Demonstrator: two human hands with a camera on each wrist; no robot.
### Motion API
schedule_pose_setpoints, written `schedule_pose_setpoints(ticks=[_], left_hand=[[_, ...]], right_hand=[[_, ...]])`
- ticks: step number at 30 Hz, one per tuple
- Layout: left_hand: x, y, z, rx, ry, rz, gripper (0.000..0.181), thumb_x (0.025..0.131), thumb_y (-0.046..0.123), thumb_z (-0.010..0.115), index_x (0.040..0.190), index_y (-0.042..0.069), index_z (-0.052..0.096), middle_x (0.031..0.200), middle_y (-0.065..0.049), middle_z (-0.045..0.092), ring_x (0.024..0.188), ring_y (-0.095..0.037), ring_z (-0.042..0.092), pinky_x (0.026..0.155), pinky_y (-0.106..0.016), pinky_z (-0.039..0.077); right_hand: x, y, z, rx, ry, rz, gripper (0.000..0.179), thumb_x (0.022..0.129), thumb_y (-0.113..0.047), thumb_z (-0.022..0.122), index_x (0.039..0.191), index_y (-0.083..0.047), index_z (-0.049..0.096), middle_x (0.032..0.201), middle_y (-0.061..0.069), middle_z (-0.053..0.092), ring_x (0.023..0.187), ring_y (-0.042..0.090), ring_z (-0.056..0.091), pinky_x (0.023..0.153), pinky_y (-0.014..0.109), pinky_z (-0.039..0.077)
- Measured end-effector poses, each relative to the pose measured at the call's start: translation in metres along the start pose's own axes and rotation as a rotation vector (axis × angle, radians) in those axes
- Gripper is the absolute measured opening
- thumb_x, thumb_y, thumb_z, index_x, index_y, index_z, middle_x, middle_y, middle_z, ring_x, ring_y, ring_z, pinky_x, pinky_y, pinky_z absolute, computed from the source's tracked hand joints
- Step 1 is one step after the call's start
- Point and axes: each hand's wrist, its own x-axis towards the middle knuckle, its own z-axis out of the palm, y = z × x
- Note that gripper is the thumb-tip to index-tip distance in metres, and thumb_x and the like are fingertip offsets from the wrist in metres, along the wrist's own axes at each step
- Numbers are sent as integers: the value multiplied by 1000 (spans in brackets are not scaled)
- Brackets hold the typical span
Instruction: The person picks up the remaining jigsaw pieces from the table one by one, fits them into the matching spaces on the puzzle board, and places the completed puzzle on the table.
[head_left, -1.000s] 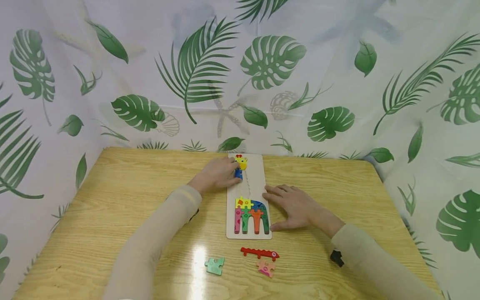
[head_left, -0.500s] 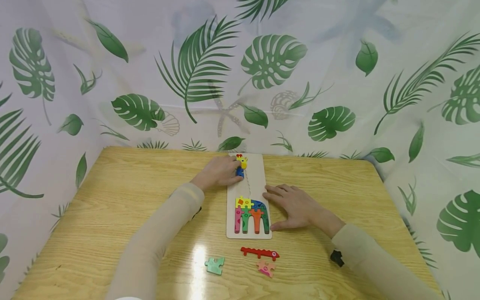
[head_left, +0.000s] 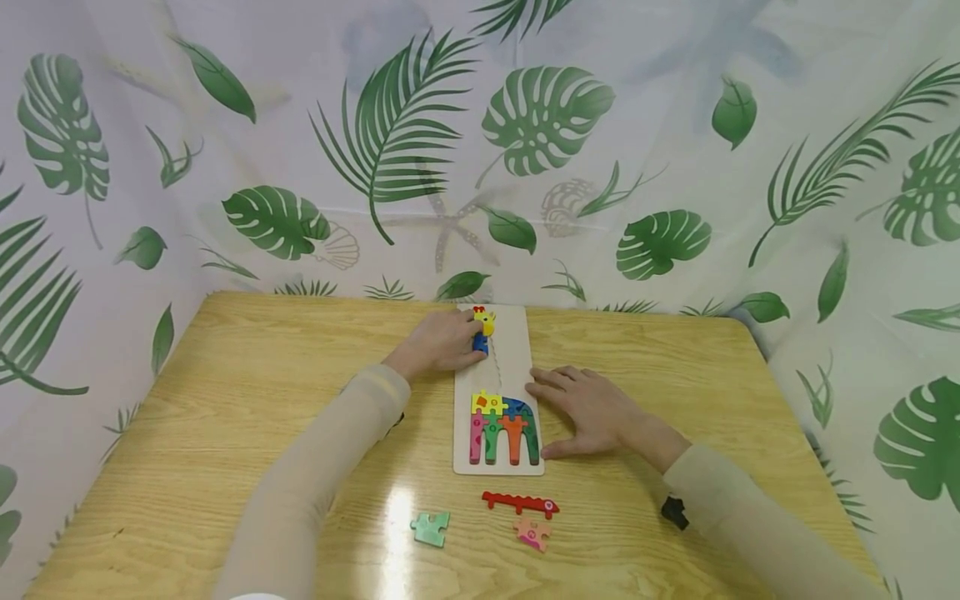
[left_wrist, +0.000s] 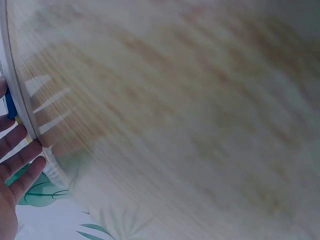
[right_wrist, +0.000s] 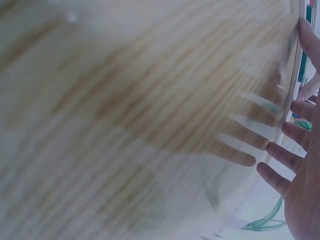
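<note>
A pale wooden puzzle board (head_left: pixel 512 358) lies at the middle of the table, with several colourful animal pieces fitted in its lower half. At its upper left, my left hand (head_left: pixel 442 342) pinches a blue puzzle piece (head_left: pixel 481 342) between thumb and fingers. Joined above that piece is the yellow giraffe-head piece (head_left: pixel 488 323), partly hidden by the fingers. In the left wrist view a bit of the blue piece (left_wrist: pixel 10 104) shows between the fingertips. My right hand (head_left: pixel 588 414) lies with spread fingers along the board's right edge, fingertips and thumb right at the rim.
In front of the board lie a long red wavy piece (head_left: pixel 520 503), a pink-orange jigsaw piece (head_left: pixel 532 533) and a green jigsaw piece (head_left: pixel 431 528). A leaf-patterned cloth (head_left: pixel 570 250) hangs behind the wooden table (head_left: pixel 660 358).
My left hand has shifted slightly to the right on the board, and the blue and giraffe-head pieces have moved with it. The right hand stays in place.
</note>
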Motion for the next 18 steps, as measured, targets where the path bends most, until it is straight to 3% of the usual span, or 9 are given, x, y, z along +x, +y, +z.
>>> schedule_pose_setpoints(ticks=[18], left_hand=[[1, -1, 1, -4, -13, -7, 56, 102, 61, 59, 128, 13, 69, 116, -5, 68, 90, -19, 60, 79, -33, 58]], right_hand=[[0, 0, -1, 8, -19, 5, 106, 83, -92, 51, 164, -25, 40, 172, 6, 37, 151, 37, 45, 121, 62, 41]])
